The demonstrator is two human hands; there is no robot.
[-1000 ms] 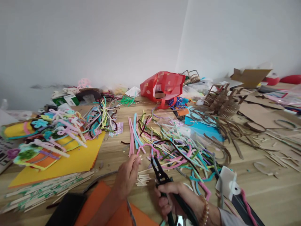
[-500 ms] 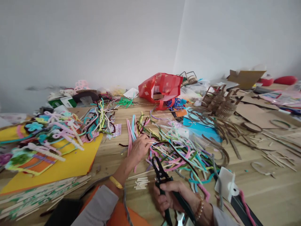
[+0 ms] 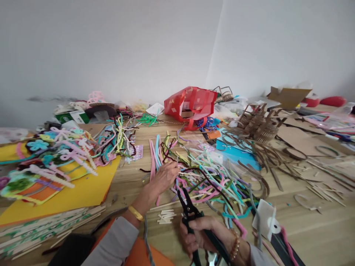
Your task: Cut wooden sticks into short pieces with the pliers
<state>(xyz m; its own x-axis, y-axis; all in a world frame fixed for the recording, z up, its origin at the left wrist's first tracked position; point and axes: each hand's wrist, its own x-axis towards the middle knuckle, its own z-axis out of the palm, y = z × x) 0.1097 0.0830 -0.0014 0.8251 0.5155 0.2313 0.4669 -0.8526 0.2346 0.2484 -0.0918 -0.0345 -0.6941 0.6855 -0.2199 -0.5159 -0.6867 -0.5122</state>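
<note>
My left hand point(image 3: 164, 176) reaches into a loose heap of coloured pipe cleaners point(image 3: 205, 173) in the middle of the wooden table point(image 3: 318, 229). Its fingers are pinched on a pale strand at the heap's left edge. My right hand point(image 3: 203, 234) is at the near edge, wrapped round the handles of black cutting pliers point(image 3: 188, 208). The pliers' jaws point up and away towards the heap. A small pile of short white cut pieces point(image 3: 165, 216) lies on the table between my two hands.
Yellow paper point(image 3: 83, 188) with pipe-cleaner flowers point(image 3: 55, 155) lies at the left, with wooden sticks point(image 3: 47, 229) in front. A red bag point(image 3: 191, 103) stands at the back. Cardboard strips and small baskets point(image 3: 260, 125) cover the right side. Orange paper point(image 3: 138, 255) lies under my forearms.
My left hand moved away from the cut white pieces, forward into the pipe-cleaner heap, and pinched a strand there. My right hand has kept the pliers in nearly the same place.
</note>
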